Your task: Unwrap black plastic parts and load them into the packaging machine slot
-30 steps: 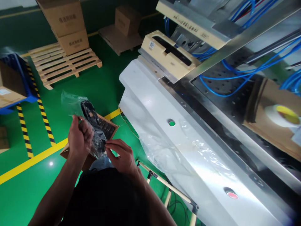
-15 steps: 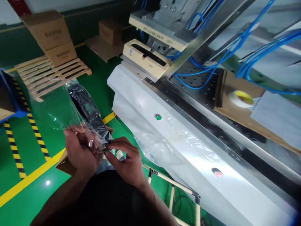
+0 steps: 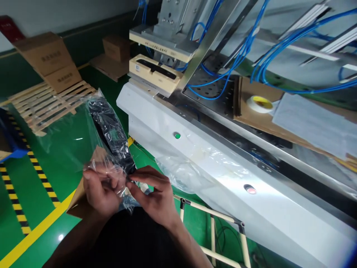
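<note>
A long black part (image 3: 113,130) lies inside a clear plastic bag (image 3: 75,137), its far end pointing up and away from me. My left hand (image 3: 103,186) is closed on the gathered bag, the film wrinkled over its fingers. Beside it, my right hand (image 3: 154,193) pinches the near end of the black part through or at the film; I cannot tell which. The fingertips of both hands are close together.
On my right runs a white machine panel (image 3: 192,149) with a green button (image 3: 177,136) and a red button (image 3: 250,189). A pipe frame (image 3: 212,212) stands below it. A cardboard box (image 3: 79,203) sits under my left hand. Wooden pallet (image 3: 55,104) at far left.
The view has shifted, so the machine appears further left. Both hands and the bagged black part have moved slightly down and right in the picture, still held.
</note>
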